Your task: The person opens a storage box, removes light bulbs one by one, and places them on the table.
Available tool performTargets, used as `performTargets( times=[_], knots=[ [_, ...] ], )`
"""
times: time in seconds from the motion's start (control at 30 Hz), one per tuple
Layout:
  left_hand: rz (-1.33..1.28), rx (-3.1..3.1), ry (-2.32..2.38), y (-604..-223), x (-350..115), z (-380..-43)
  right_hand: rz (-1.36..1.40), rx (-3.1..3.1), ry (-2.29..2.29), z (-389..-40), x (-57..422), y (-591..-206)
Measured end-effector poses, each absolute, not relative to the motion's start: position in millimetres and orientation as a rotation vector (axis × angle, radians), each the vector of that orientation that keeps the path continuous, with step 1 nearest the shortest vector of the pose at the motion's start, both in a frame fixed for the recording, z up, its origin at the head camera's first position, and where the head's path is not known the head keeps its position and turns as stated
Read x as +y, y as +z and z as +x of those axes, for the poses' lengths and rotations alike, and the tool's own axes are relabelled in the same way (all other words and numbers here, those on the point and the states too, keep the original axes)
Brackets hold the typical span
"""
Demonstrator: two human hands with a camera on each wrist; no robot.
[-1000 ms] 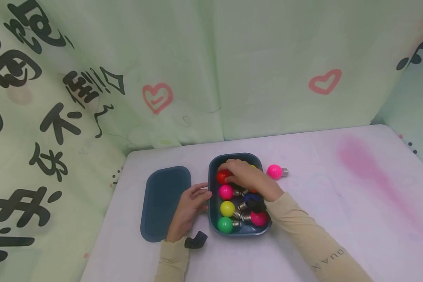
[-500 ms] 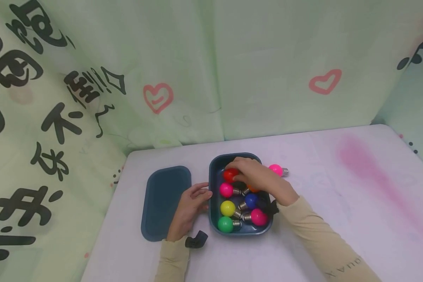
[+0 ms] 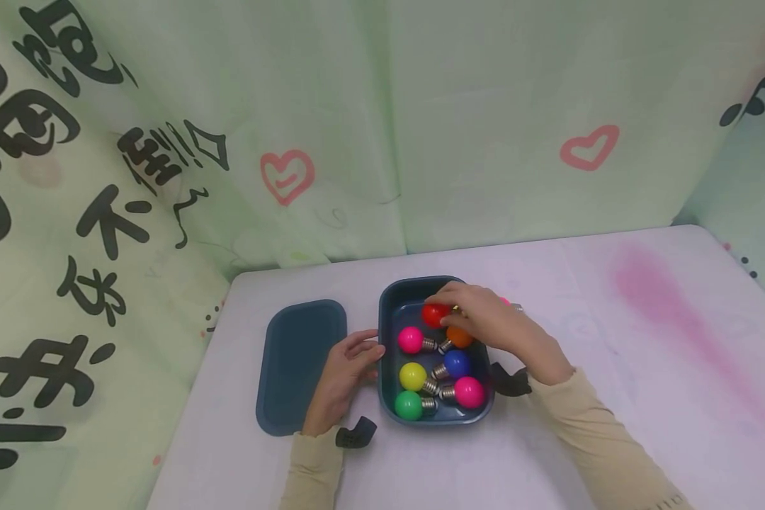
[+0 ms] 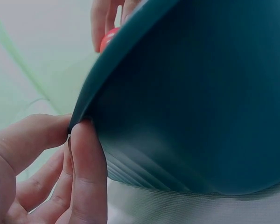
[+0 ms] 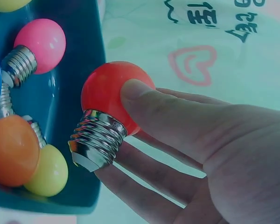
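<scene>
So we've got a red screw-base bulb (image 5: 103, 88) pinched in our right hand (image 3: 492, 316) above the far half of the dark blue box (image 3: 395, 301), our left hand (image 3: 341, 375) pinching its left rim. Flat lid (image 3: 302, 368)'s just left of the box.

Pale lilac tabletop (image 3: 612, 397) before me, marked at the right by a pink smudge (image 3: 653, 273). Resting directly on it: at my left, a flat blue lid (image 3: 301, 368); near it, a blue box (image 3: 395, 301); a pink bulb (image 3: 506, 301), partly hidden behind my right hand (image 3: 484, 315).
</scene>
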State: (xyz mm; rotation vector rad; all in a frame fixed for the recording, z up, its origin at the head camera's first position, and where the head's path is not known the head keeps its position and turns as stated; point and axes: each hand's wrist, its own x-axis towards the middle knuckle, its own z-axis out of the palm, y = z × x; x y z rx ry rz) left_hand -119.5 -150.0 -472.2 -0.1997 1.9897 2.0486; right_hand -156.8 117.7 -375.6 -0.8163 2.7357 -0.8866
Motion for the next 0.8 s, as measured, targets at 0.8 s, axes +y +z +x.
performTargets(
  times=[0.8],
  knots=[
    [-0.202,1.987,2.053,-471.5,-149.0,-120.3,-0.847,2.856,-0.914,-135.7,165.8,-367.5]
  ],
)
